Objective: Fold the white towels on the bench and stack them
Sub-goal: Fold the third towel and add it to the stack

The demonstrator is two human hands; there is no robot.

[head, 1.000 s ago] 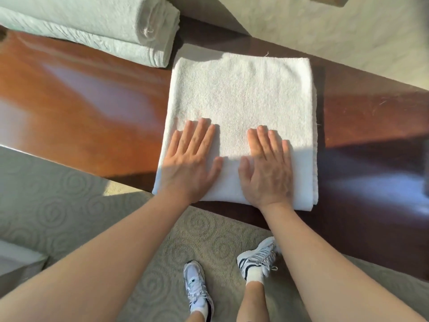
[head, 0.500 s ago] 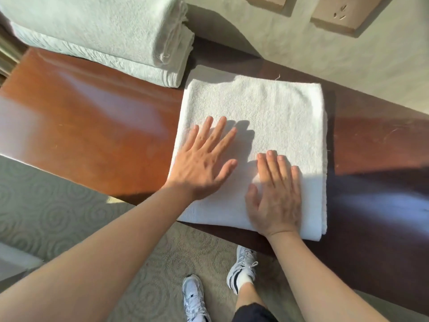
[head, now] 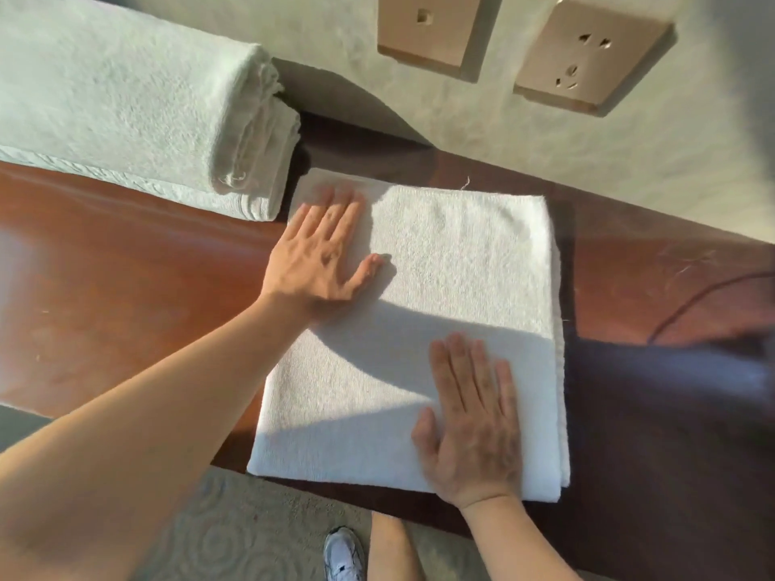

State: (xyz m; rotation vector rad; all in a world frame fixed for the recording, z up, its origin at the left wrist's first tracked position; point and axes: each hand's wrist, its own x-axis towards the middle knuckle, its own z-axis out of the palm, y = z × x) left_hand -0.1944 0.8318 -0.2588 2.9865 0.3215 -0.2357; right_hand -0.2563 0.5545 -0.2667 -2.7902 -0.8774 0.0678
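Bench (head: 126, 287), towel (head: 461, 266) under flat hands

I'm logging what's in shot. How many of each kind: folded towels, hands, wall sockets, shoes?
Folded towels: 3: one under the hands, two stacked
Hands: 2: left, right
Wall sockets: 2
Shoes: 1
Total: 8

Bare counter (head: 126, 287) lies open left of the folded towel (head: 461, 262) and again to its right, while the towel stack (head: 138, 119) crowds its far-left corner and the wall (head: 545, 132) closes the far side.
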